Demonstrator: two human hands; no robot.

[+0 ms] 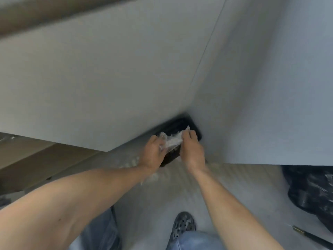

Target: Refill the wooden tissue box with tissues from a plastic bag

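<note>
Head view, blurred: left hand (pixel 153 153) and right hand (pixel 191 150) both pinching crinkled clear plastic bag (pixel 172 140) between them, over dark bin (pixel 182 129) in wall corner; wooden tissue box not discernible; shoe (pixel 183 224) on floor below.

Crinkly clear plastic bag (pixel 171 141), matt walls (pixel 108 78)

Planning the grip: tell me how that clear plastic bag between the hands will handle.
The plastic bag looks crumpled and thin, so probably floppy and light. Its shiny film may be slippery. Left hand and right hand both pinch it, which suggests it sags unsupported.
</note>
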